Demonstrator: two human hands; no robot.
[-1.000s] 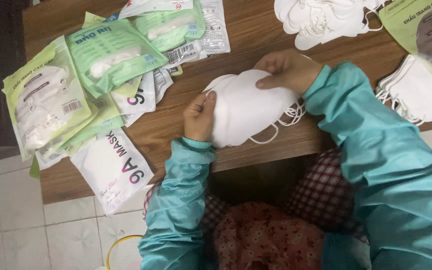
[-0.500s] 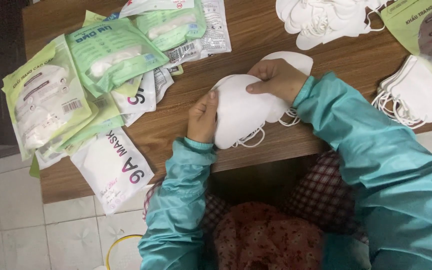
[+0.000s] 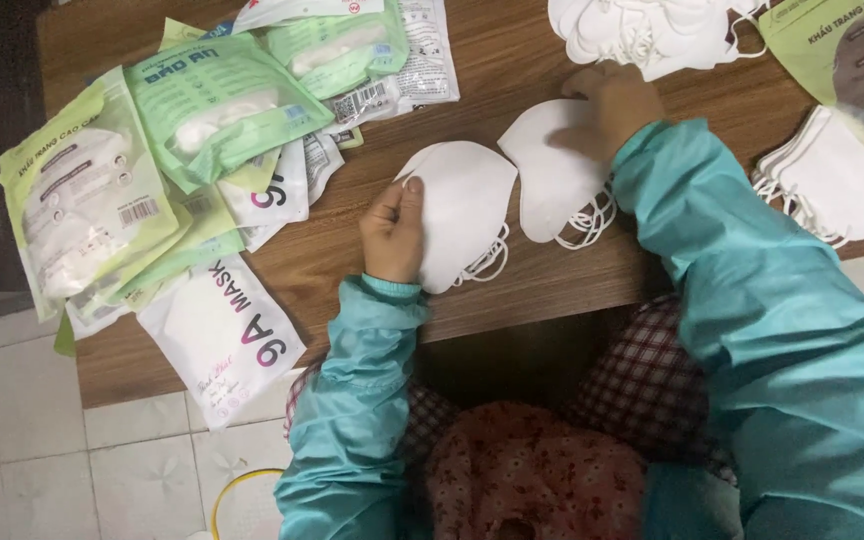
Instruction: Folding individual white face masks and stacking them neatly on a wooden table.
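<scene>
A brown wooden table [image 3: 512, 290] carries white face masks [image 3: 462, 210] and green mask packets [image 3: 202, 100].

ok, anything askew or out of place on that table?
One white pouch hangs over the table front edge, past the heap of green packets. Both masks, under the left hand and right hand, lie flat.

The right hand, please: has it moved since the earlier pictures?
Yes. The right hand has slid a mask away from the left hand's mask, toward the white pile at the table's far edge.
</scene>
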